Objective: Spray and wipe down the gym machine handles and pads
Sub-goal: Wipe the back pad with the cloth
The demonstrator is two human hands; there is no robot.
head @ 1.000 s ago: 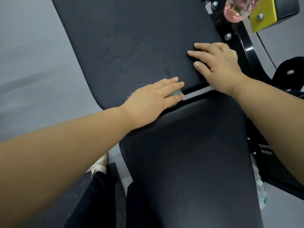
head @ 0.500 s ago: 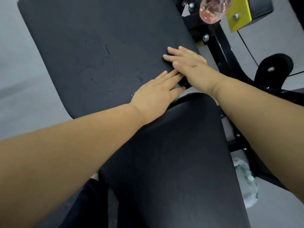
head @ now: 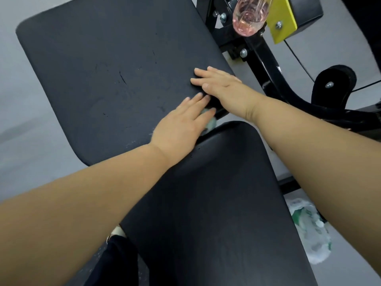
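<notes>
Cloth (head: 211, 123) lies under left hand (head: 179, 129); right hand (head: 220, 83) presses back pad (head: 103, 69).

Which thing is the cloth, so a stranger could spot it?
On the black back pad, follow the lower edge to the gap above the seat pad. The cloth is the pale green scrap peeking from under the left hand, unlike the black padding around it.

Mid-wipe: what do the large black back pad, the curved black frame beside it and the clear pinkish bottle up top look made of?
The large black back pad is likely matte vinyl or faux leather; fine scratches and scuffs show. The curved black frame looks like glossy painted metal, given sharp highlights and silver bolts. The clear pinkish bottle is probably plastic: see-through, pink liquid inside.
</notes>
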